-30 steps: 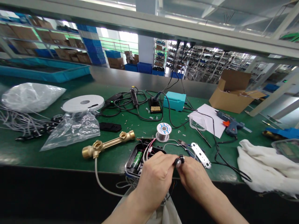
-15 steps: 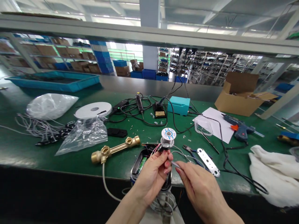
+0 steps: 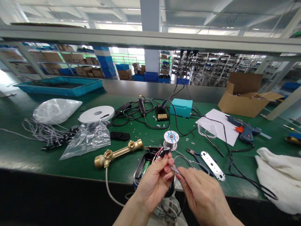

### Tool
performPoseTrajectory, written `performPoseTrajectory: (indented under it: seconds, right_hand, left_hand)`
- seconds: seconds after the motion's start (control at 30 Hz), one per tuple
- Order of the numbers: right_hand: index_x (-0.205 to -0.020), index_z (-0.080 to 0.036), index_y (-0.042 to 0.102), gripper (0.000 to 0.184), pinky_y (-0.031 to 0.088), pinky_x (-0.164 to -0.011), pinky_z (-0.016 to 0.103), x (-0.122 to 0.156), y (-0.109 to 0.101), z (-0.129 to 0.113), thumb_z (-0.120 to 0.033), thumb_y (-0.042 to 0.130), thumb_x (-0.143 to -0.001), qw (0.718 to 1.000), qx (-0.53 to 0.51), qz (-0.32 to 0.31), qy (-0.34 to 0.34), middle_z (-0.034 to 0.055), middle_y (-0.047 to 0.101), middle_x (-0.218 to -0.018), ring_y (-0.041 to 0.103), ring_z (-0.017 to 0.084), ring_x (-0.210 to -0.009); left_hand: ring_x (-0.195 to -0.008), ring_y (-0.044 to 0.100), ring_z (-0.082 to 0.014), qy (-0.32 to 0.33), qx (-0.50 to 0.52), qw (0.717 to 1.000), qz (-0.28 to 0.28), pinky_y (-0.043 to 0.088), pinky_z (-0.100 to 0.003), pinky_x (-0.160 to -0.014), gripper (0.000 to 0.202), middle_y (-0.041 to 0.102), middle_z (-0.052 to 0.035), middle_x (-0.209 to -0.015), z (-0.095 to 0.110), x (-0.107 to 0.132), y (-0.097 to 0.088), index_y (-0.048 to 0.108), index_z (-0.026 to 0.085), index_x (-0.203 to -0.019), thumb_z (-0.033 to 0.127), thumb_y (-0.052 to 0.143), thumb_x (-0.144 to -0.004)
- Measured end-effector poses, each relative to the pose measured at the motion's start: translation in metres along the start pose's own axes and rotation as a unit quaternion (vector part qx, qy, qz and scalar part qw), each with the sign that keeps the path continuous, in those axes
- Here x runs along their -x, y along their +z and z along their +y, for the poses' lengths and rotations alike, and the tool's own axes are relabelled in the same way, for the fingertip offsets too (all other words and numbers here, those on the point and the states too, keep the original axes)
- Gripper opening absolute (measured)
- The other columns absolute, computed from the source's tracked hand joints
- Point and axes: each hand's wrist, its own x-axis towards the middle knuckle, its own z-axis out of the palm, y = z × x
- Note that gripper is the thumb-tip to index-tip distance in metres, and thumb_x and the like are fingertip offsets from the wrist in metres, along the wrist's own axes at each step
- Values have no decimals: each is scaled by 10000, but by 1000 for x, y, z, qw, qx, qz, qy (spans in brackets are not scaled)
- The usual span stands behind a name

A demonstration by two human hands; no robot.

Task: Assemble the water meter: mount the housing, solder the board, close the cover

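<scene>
My left hand [image 3: 156, 179] is closed around a small black part [image 3: 166, 151] with thin wires, held just above the open black housing [image 3: 142, 166] at the bench's front edge. My right hand [image 3: 202, 196] pinches the grey wire [image 3: 175, 169] that runs from that part. Red and white leads rise from the housing, where a green cell shows. A brass pipe fitting [image 3: 117, 151] with a grey cable lies to the left. A solder spool [image 3: 171, 138] stands just behind my hands.
The green bench [image 3: 28, 150] carries plastic bags [image 3: 87, 138], a white disc [image 3: 96, 114], wire bundles [image 3: 44, 135], a soldering stand [image 3: 162, 114], a teal box [image 3: 181, 107], a metal plate [image 3: 213, 161], pliers, a glue gun [image 3: 244, 130], a cardboard box [image 3: 246, 97] and a white cloth [image 3: 279, 179].
Both hands have risen a little over the housing. My right hand went from gripping the small black part to pinching its grey wire, and the part is in my left hand. The view tilted up.
</scene>
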Motion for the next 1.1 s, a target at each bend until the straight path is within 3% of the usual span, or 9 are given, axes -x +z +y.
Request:
performPoseTrajectory:
  seconds: [0.4,0.77,0.93,1.1]
  right_hand:
    - [-940,-134,626,166,350,-503,259,5,0,1,-170,465,-918,1000,2,-22,-12,12,535,-605,491,135,-514]
    - [-908,-149,625,168,345,-516,266,6,-4,0,-154,456,-914,999,1,-40,-15,15,543,-623,497,137,-529]
    - [-900,-153,617,152,343,-519,268,7,-2,1,-157,465,-913,999,-8,-44,-12,14,549,-624,496,136,-530]
    - [-1014,-101,602,210,369,-582,293,-2,-7,9,-157,416,-933,1000,8,-8,8,49,611,-698,531,163,-608]
  left_hand:
    - [-478,391,-15,-14,20,996,-81,315,-92,-413,247,421,19,-628,-1,2,-6,525,79,-742,62,358,-923]
    - [-482,387,-5,-28,19,993,-111,302,-79,-416,119,371,46,-635,0,3,-9,491,107,-754,59,512,-862]
    - [-472,395,-8,-17,10,996,-87,321,-85,-409,133,416,32,-629,-1,3,-6,532,90,-757,71,486,-880]
    - [-544,486,-22,63,-53,996,-34,426,-110,-503,143,567,-35,-742,0,1,-1,601,56,-862,50,460,-886]
